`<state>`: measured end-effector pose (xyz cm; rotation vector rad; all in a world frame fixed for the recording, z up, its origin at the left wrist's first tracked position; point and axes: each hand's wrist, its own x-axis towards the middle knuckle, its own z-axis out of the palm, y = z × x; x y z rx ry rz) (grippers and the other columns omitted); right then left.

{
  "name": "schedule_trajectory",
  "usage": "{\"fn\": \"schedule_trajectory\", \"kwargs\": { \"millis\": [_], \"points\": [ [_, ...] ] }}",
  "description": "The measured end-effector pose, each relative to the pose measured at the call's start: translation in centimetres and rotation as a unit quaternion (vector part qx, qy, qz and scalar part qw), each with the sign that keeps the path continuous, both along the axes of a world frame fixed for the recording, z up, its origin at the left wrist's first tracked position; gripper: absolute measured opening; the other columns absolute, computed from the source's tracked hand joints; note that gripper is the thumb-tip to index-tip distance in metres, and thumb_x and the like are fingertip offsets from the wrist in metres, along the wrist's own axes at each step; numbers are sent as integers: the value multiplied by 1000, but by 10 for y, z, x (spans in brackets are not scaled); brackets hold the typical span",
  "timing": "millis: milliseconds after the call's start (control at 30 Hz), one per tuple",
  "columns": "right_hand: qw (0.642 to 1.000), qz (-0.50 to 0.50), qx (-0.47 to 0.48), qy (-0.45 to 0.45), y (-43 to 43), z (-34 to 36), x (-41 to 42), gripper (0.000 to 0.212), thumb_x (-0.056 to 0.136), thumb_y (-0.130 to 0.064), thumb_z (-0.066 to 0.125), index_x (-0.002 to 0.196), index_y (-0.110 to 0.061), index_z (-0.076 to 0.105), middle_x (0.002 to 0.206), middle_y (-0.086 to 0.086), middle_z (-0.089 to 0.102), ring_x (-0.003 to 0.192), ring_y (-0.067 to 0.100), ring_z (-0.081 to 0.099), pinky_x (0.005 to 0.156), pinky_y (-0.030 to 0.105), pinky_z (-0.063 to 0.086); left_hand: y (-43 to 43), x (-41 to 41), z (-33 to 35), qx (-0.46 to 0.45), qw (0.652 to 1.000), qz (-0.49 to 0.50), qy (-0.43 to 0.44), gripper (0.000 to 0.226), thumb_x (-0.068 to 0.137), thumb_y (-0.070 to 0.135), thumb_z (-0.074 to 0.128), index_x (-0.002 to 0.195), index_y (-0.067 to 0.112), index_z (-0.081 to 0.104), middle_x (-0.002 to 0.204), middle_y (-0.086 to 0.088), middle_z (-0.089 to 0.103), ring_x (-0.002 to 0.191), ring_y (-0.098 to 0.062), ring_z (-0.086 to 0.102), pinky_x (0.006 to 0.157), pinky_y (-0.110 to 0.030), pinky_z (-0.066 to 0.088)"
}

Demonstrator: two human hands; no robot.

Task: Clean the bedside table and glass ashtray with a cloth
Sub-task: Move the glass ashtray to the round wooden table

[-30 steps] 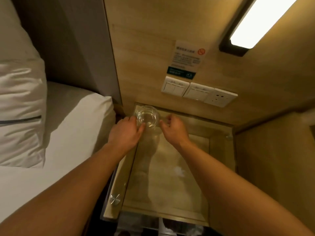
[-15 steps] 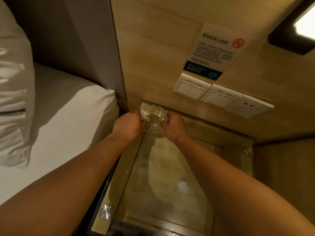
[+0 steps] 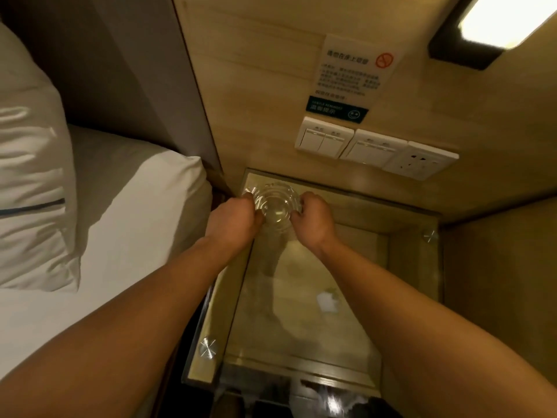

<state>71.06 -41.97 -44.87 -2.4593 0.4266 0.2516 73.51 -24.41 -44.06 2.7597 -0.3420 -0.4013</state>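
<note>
A round clear glass ashtray (image 3: 275, 203) sits at the far left corner of the glass-topped bedside table (image 3: 304, 321), close to the wall. My left hand (image 3: 233, 220) grips its left rim and my right hand (image 3: 313, 220) grips its right rim, fingers curled onto the glass. No cloth is in view. I cannot tell whether the ashtray rests on the glass top or is raised just off it.
A bed with white sheet (image 3: 126, 224) and pillow (image 3: 27, 188) lies left of the table. On the wooden wall behind are light switches (image 3: 324, 138), a socket (image 3: 422, 162), a no-smoking notice (image 3: 352, 75) and a lamp (image 3: 497, 22). A wooden panel closes the right side.
Both hands closed in on the ashtray and now hold it by its rim. The view has moved closer to the table and wall.
</note>
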Motion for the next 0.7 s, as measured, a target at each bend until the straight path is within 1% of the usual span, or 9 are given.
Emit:
{"fn": "schedule_trajectory", "kwargs": {
  "millis": [67, 133, 200, 333, 400, 500, 600, 667, 700],
  "points": [
    [1000, -21, 11, -8, -1, 18, -23, 16, 89, -8, 61, 104, -3, 65, 101, 13, 67, 88, 27, 60, 62, 26, 32, -2, -16, 17, -3, 1000, -17, -4, 29, 103, 33, 53, 114, 7, 59, 100, -17, 71, 92, -40, 68, 64, -36, 38],
    [999, -49, 19, -8, -3, 38, -51, 14, 90, -9, 60, 102, -5, 65, 99, 13, 68, 89, 29, 62, 65, 26, 33, -5, -36, 37, -5, 999, -38, -3, 29, 104, 33, 53, 112, 7, 60, 96, -14, 71, 88, -36, 68, 63, -35, 38],
    [997, -69, 21, -2, -7, 59, -81, 12, 90, -10, 60, 100, -6, 64, 99, 14, 68, 91, 31, 63, 68, 27, 33, -10, -58, 62, -16, 999, -51, 11, 28, 104, 34, 52, 109, 8, 61, 96, -14, 71, 89, -36, 69, 63, -35, 39],
    [993, -117, 25, 11, -16, 110, -146, 19, 88, -10, 61, 107, -6, 65, 104, 12, 67, 94, 29, 63, 73, 29, 42, -23, -108, 113, -41, 995, -88, 26, 28, 103, 35, 54, 108, 9, 62, 95, -12, 70, 88, -34, 68, 63, -35, 38],
    [990, -141, 27, 9, -23, 135, -181, 20, 87, -8, 62, 107, -6, 66, 104, 13, 67, 94, 29, 63, 73, 29, 42, -32, -135, 133, -46, 993, -109, 24, 26, 102, 35, 55, 107, 11, 62, 92, -11, 70, 81, -30, 65, 62, -34, 39],
    [982, -188, 27, 10, -35, 169, -236, 18, 91, -10, 63, 109, -9, 67, 103, 6, 65, 91, 22, 63, 72, 30, 47, -51, -174, 161, -40, 988, -147, 31, 27, 102, 37, 53, 112, 13, 63, 91, -7, 71, 75, -24, 60, 61, -34, 41],
    [972, -234, 11, 16, -50, 194, -292, 20, 93, -12, 63, 112, -5, 66, 106, 6, 62, 92, 20, 59, 74, 30, 45, -74, -214, 184, -46, 976, -208, 38, 30, 103, 35, 52, 116, 12, 64, 92, -9, 73, 81, -29, 67, 61, -33, 38],
    [964, -265, 9, 28, -60, 206, -328, 22, 93, -13, 64, 113, -3, 64, 111, 10, 61, 96, 24, 60, 78, 33, 48, -91, -239, 198, -53, 967, -247, 47, 31, 103, 35, 53, 121, 12, 64, 97, -10, 75, 88, -30, 69, 62, -33, 36],
    [959, -281, 16, 30, -65, 211, -347, 23, 93, -13, 64, 114, -4, 64, 112, 10, 61, 98, 24, 61, 79, 35, 50, -100, -252, 204, -53, 961, -266, 48, 33, 104, 35, 53, 125, 12, 63, 100, -11, 75, 90, -31, 70, 63, -33, 38]
  ]
}}
